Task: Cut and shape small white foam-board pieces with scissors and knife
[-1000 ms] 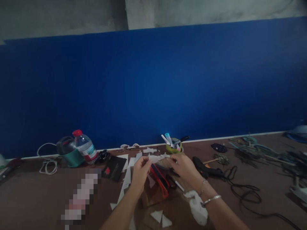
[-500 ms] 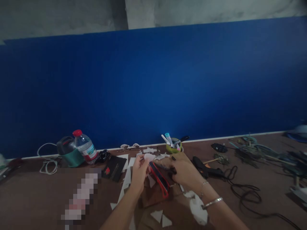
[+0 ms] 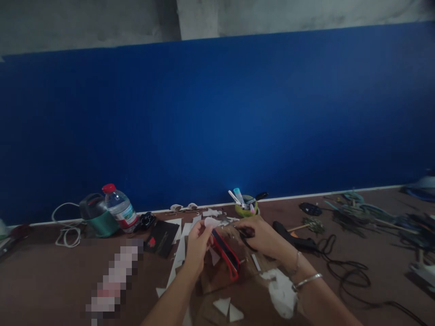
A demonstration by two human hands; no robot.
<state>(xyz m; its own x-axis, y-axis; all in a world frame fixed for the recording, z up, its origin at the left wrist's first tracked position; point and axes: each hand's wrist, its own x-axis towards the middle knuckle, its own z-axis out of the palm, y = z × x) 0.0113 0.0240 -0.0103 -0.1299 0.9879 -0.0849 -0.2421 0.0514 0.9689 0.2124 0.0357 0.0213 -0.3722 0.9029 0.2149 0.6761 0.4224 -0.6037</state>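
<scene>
My left hand (image 3: 197,246) pinches a small white piece of paper (image 3: 211,222) between thumb and fingers. Facing it from the right, my right hand (image 3: 265,236) grips scissors (image 3: 247,232) with dark handles, their blades directed toward the paper. The blades are blurred, so whether they touch it I cannot tell. Below and between both hands lies a long dark object with a red rim (image 3: 227,256). White paper scraps (image 3: 222,306) are scattered around, and a crumpled white piece (image 3: 282,294) rests below my right wrist.
Behind my hands stands a yellow-green cup (image 3: 242,211) of pens. A glue gun (image 3: 295,240) with a black cord (image 3: 346,271) lies to the right, near a tangle of strands (image 3: 365,213). A red-capped bottle (image 3: 122,210) and a dark flat packet (image 3: 164,237) are on the left.
My right hand has shifted slightly up and turned, showing the dark scissor handles more plainly. My left hand stays almost in place with the paper.
</scene>
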